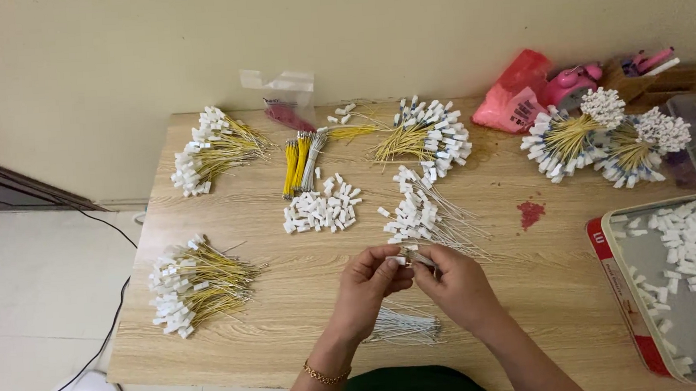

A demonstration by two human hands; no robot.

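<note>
Pinching a small white connector point(406, 258) between the fingertips of both hands, the person worked just above the near edge of the tabletop point(291, 320). The left hand point(367, 287) gripped one end and the right hand point(454, 286) closed on the thin wire end, held close together, probably so the tiny piece could be lined up by feel. A loose bunch of grey wires point(404, 326) lay right under the wrists, within easy reach. Just beyond the fingers sat a pile of white-tipped wires point(421, 213), and a heap of loose white connectors point(322, 209) was toward the middle. Yellow-wire bundles point(192, 287) were parked near the left edge, looked like sorted batches kept out of the way.

Containers: a red-rimmed tin tray point(610, 260) at the right edge held scattered white connectors, a clear plastic bag point(284, 99) at the far edge had something red inside, and a pink bag point(515, 97) sat at the far right.
</note>
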